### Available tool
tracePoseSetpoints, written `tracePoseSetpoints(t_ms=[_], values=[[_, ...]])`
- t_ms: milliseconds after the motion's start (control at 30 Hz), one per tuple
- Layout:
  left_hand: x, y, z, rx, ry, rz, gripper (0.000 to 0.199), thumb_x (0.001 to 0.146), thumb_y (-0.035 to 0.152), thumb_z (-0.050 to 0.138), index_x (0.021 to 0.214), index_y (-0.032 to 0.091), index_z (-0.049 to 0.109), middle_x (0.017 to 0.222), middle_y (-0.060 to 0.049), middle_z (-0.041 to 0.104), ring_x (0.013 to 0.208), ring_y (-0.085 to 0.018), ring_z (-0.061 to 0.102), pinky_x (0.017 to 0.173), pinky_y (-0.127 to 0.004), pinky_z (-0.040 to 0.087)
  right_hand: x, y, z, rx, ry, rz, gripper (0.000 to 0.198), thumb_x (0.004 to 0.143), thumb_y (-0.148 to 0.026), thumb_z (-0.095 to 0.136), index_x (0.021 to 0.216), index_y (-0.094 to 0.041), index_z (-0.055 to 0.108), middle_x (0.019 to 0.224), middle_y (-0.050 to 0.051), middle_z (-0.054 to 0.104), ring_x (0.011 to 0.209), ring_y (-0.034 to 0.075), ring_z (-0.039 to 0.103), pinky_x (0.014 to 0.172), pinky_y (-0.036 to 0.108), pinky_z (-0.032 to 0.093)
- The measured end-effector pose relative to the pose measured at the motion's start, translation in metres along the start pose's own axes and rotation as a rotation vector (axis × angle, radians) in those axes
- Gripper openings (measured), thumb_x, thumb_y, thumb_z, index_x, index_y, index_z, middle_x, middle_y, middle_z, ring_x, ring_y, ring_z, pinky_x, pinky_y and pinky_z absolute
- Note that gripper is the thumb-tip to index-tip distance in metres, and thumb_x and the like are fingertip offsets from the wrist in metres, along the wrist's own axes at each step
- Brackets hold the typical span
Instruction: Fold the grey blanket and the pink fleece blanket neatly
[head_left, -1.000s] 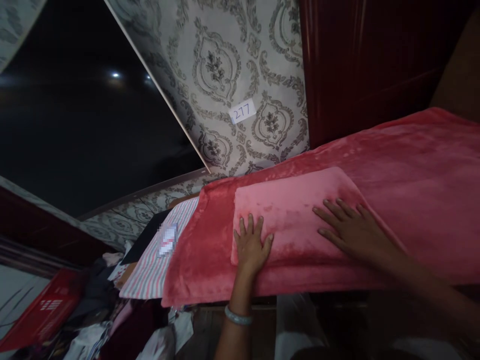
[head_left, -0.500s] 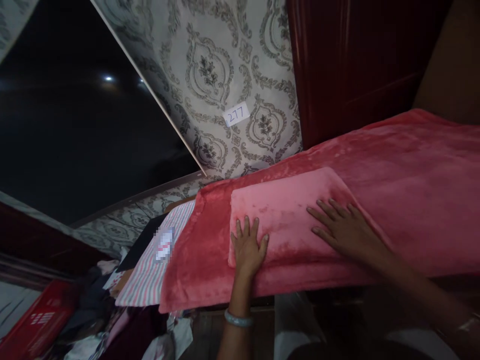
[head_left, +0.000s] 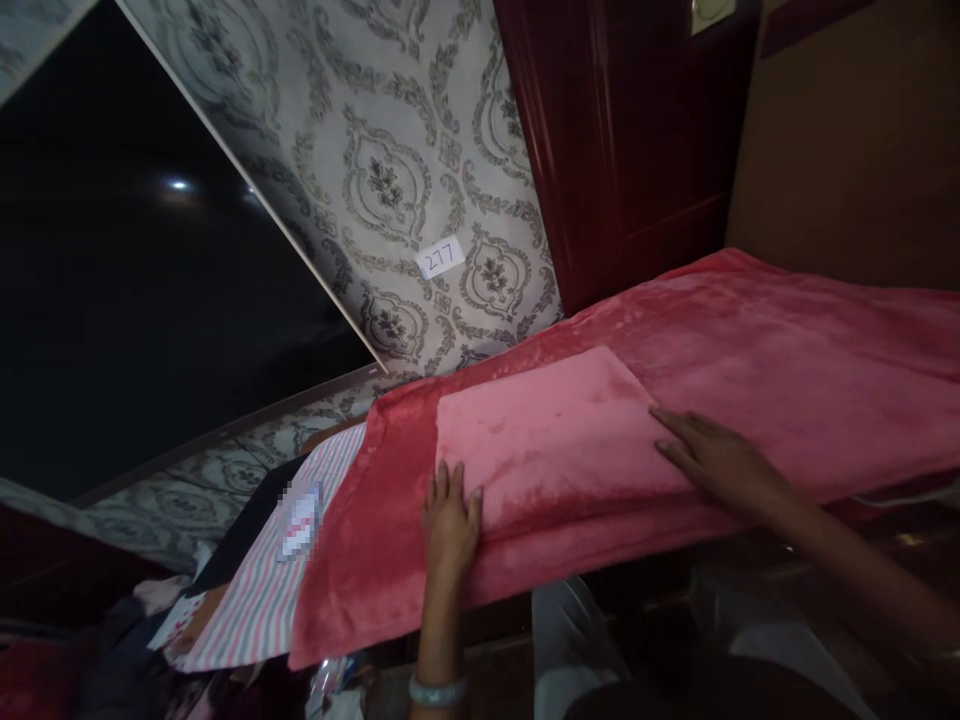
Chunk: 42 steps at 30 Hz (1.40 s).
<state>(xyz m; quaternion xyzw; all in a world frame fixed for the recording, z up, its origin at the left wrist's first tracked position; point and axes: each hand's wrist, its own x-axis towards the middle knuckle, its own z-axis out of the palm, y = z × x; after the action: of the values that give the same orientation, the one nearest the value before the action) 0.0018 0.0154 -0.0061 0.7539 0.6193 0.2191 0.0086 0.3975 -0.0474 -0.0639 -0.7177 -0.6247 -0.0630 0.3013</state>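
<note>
A folded pink plush blanket (head_left: 547, 430) lies flat on a larger red-pink plush cover (head_left: 810, 370). My left hand (head_left: 451, 520) rests at the folded blanket's near left corner, with its fingers stretched out and slightly apart. At the right edge of the same piece is my right hand (head_left: 712, 455), its fingers extended and the thumb apart, touching the edge and the cover beside it. Neither hand grips anything. A light bracelet circles my left wrist.
Left of the cover is a striped cloth (head_left: 247, 590) with a blurred-out item (head_left: 301, 522) on it. Loose clothes and bags lie low at the left. Behind stand a patterned wall with a "277" label (head_left: 440, 257), a dark screen (head_left: 150, 280) and a dark red wood panel (head_left: 615, 140).
My right hand has slid off the folded blanket's top to its right edge. My left hand has moved to its near left corner. The view has shifted to the right.
</note>
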Motion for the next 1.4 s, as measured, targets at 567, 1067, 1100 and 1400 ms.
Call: tracePoseSetpoints(t_ms=[567,1067,1100,1400], values=[[-0.002,-0.047,0.014,-0.551,0.092,-0.255,0.044,0.090,0.034,0.053,0.126,0.011,0.065,0.127,-0.017,0.072,0.122,-0.029,0.066,0.109,-0.045,0.050,-0.037,0.000,-0.003,0.163,0.085,0.146,0.065,0.096,-0.061,0.029,0.115,-0.016,0.072,0.109,0.016,0.074,0.102,0.034,0.068,0.089,0.052,0.055],[-0.052,0.099,0.014,0.079,-0.102,0.464,0.075,0.089,0.037,0.066,0.158,0.030,0.037,0.170,-0.010,0.025,0.157,-0.040,0.016,0.121,-0.074,0.015,-0.048,-0.113,0.015,-0.097,0.182,-0.413,0.056,0.099,-0.031,0.040,0.154,-0.027,0.043,0.153,0.011,0.050,0.141,0.032,0.043,0.113,0.062,0.029],[-0.054,0.100,0.019,0.077,-0.099,0.454,0.076,0.089,0.037,0.066,0.158,0.029,0.036,0.170,-0.010,0.025,0.156,-0.040,0.017,0.121,-0.075,0.016,-0.049,-0.114,0.019,-0.102,0.173,-0.412,0.058,0.098,-0.030,0.041,0.156,-0.028,0.041,0.154,0.010,0.050,0.141,0.032,0.043,0.113,0.062,0.028],[-0.056,0.093,0.032,0.043,-0.111,0.434,0.069,0.092,0.041,0.061,0.156,0.031,0.041,0.168,-0.007,0.031,0.156,-0.038,0.022,0.124,-0.069,0.014,-0.053,-0.107,0.024,-0.071,0.174,-0.413,0.045,0.097,-0.034,0.044,0.139,-0.026,0.060,0.149,0.010,0.055,0.138,0.031,0.046,0.115,0.059,0.026]])
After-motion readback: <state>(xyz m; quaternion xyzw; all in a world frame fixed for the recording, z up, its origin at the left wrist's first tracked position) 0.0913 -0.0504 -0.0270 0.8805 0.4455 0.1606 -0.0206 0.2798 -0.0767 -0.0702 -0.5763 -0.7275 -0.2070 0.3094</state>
